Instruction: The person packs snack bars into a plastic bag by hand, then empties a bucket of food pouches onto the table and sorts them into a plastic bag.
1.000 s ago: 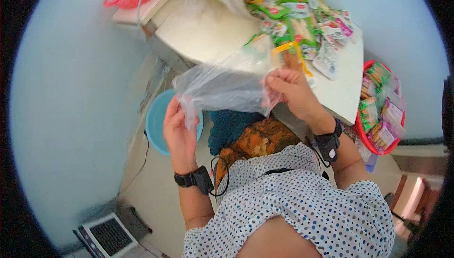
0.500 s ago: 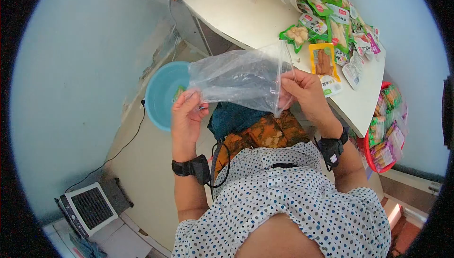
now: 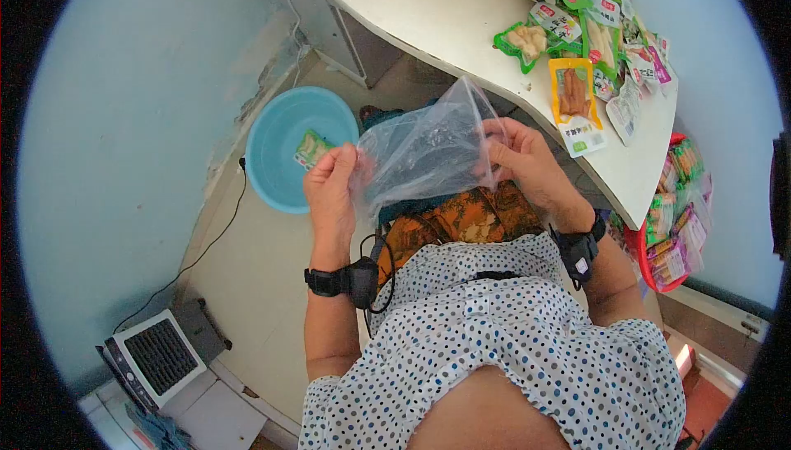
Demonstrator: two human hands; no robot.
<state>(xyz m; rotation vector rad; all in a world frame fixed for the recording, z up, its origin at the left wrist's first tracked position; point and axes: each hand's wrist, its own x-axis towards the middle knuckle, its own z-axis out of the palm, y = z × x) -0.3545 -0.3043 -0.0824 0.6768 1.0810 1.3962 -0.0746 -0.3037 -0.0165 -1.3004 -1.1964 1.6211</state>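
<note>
A clear plastic bag (image 3: 424,149) is stretched sideways between my two hands, above my lap. My left hand (image 3: 331,182) pinches its left end with thumb and fingers. At the other end, my right hand (image 3: 527,161) grips the bag near its edge, with some fingers showing through the film. The bag looks thin and crumpled, and I see nothing inside it. Just beyond my left hand, a blue basin (image 3: 276,182) on the floor holds a green snack packet (image 3: 311,147).
On the white table (image 3: 412,9) lie a heap of snack packets (image 3: 606,30) and a yellow-edged packet (image 3: 573,91). A red basket (image 3: 638,256) of packets stands beside it. An air cooler (image 3: 156,355) is at lower left, with a black cord (image 3: 227,232) along the wall.
The left end of the bag has come nearer to my right hand and sags lower. My view has shifted slightly, so more of the basin and its green packet shows.
</note>
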